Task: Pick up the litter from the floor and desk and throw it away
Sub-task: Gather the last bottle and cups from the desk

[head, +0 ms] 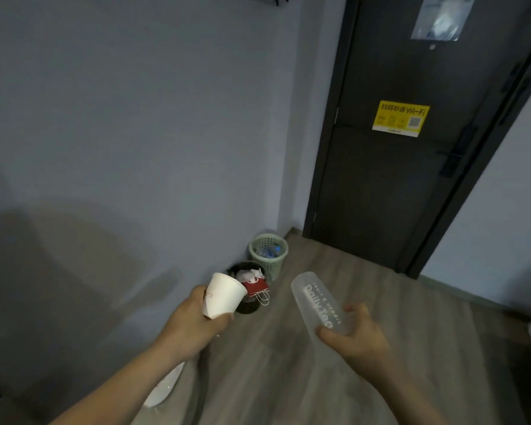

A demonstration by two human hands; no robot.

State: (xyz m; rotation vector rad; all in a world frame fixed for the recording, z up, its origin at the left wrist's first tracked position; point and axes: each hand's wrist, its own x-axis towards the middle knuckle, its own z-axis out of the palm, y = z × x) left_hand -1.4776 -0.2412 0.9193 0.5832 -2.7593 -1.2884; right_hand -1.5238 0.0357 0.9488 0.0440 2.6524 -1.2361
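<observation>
The left hand (196, 320) grips a white paper cup (223, 296), tilted, near left; the right hand (354, 335) curls round a clear plastic cup (316, 302) printed "Daily Tea". Farther off, against the wall, stand a dark bin (246, 303) heaped with litter and a green basket (269, 256) beyond it

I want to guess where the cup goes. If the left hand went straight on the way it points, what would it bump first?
Probably the red paper bag sticking out of the dark bin, past the white paper cup the left hand holds. Depth is unclear.
</observation>
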